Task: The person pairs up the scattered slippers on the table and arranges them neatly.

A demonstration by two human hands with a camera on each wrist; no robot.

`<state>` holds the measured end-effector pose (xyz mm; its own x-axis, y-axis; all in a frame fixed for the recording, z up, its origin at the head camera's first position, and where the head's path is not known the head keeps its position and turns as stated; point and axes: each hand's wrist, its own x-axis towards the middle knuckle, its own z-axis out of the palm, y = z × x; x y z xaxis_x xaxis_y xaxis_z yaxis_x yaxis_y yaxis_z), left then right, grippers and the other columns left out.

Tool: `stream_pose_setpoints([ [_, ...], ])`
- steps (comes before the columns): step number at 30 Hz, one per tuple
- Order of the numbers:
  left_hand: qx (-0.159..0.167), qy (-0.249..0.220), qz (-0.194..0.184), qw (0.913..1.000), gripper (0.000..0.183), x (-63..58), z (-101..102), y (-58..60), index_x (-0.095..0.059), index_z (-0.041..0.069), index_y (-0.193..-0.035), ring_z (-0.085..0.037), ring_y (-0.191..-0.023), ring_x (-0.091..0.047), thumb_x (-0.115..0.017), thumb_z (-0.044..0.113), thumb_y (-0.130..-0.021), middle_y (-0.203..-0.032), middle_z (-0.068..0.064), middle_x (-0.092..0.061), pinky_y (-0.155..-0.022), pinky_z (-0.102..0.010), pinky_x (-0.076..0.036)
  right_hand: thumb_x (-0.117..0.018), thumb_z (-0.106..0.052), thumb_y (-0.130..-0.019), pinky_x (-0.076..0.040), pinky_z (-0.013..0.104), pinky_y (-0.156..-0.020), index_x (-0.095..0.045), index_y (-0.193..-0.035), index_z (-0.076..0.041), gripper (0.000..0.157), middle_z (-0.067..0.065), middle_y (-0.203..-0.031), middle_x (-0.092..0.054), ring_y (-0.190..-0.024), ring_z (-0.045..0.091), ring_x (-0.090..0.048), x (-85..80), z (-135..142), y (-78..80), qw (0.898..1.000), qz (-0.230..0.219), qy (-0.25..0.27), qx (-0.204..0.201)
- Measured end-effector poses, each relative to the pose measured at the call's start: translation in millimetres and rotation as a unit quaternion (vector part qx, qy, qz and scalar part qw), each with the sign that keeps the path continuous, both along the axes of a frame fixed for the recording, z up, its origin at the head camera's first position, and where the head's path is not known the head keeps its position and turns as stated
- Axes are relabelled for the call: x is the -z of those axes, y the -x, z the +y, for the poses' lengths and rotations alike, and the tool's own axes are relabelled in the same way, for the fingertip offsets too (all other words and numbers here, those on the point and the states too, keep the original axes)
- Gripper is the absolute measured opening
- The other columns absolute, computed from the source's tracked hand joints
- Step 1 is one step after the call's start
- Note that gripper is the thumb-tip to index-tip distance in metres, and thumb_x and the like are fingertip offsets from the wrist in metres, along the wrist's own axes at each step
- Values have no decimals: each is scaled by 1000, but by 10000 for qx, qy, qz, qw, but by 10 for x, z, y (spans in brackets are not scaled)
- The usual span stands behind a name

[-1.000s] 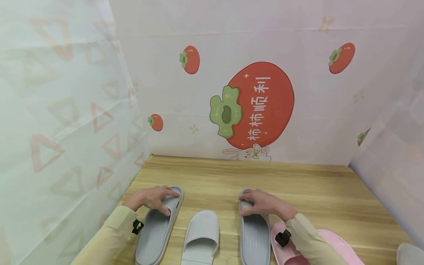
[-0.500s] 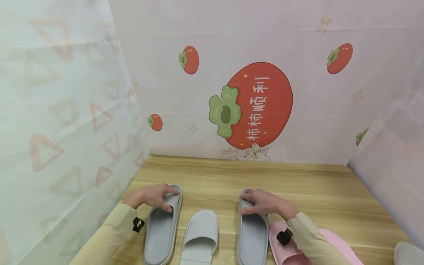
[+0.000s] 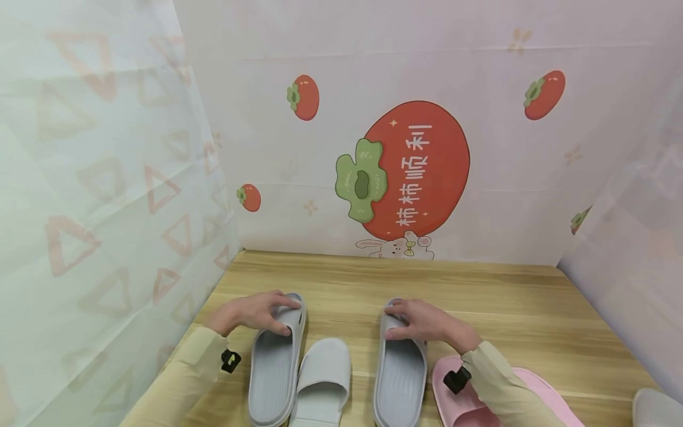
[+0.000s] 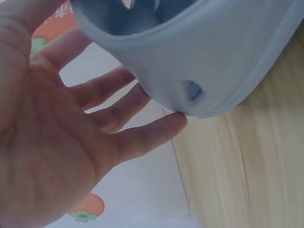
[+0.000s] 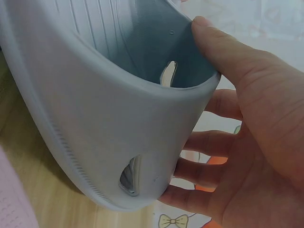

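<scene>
Two grey slippers with toes pointing away are held, one per hand, in the head view. My left hand [image 3: 261,312] grips the left grey slipper [image 3: 273,376] across its strap, thumb at the strap's opening and fingers towards the toe. On the other one, the right grey slipper [image 3: 401,379], my right hand [image 3: 427,323] has the same hold. The right wrist view shows the thumb [image 5: 223,47] at the rim of the strap [image 5: 128,114], fingers along its side. Between the pair lies a lighter, whitish slipper [image 3: 326,363], close against the left grey one.
A pink slipper [image 3: 460,385] lies right of the right grey one, partly under my right forearm. Another pink slipper [image 3: 544,388] is beyond the sleeve. A whitish slipper [image 3: 656,409] is cut off at the right edge. Printed cloth walls [image 3: 299,154] enclose the wooden tabletop [image 3: 480,290].
My left hand has moved the left grey slipper right, up beside the whitish one. My right hand has shifted the right grey slipper slightly left and forward.
</scene>
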<state>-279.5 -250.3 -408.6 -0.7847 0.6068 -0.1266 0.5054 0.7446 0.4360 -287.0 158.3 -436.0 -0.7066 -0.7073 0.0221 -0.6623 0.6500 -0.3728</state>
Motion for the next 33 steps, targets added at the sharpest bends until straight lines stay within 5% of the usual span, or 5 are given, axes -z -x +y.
stream_pose_setpoints([
  [25, -91, -584, 242, 9980, 54, 93, 111, -4, -67, 21, -128, -34, -118, -56, -74, 49, -82, -131, -19, -58, -93, -47, -48, -65, -60, -86, -50, 47, -98, -61, -133, -10, 69, 11, -137, -59, -120, 26, -59, -252, -143, -27, 9995, -58, 325, -15],
  [33, -215, -906, 153, 9955, 52, 121, 176, 23, -67, 25, -128, -25, -111, -56, -75, 48, -82, -129, -13, -58, -89, -41, -47, -66, -59, -86, -48, 47, -100, -61, -134, -9, 70, 11, -138, -58, -122, 26, -58, -343, -212, -10, 9992, -168, 360, -83],
])
